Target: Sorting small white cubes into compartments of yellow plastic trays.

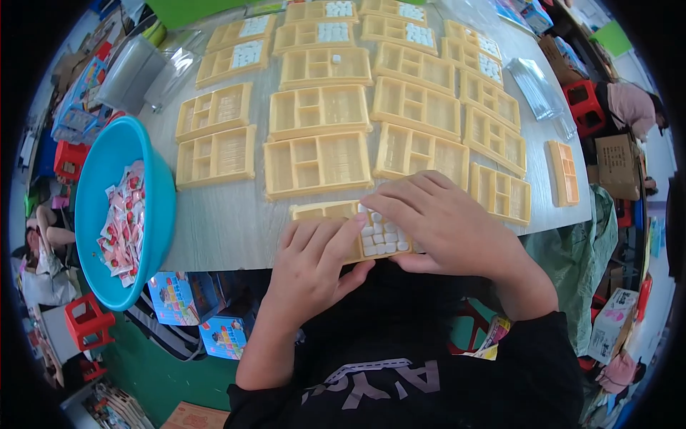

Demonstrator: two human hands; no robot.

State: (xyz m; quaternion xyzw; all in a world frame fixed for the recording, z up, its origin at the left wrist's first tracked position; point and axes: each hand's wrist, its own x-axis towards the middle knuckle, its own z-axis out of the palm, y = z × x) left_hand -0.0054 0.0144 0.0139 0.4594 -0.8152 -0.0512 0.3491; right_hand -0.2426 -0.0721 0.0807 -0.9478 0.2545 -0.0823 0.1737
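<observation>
A yellow plastic compartment tray (323,210) lies at the table's near edge. One of its compartments holds several small white square pieces (380,234). My left hand (313,266) rests flat on the tray's left part, fingers together. My right hand (434,220) lies over the tray's right part, its fingertips touching the white pieces. Neither hand visibly grips anything; the tray's right end is hidden under my right hand.
Many more yellow trays (319,163) cover the grey table (221,222); far ones hold white pieces (333,31). A blue basin (93,186) with small red-and-white packets overhangs the left edge. Clear plastic lids (537,87) lie at right. Boxes, red stools and other people surround the table.
</observation>
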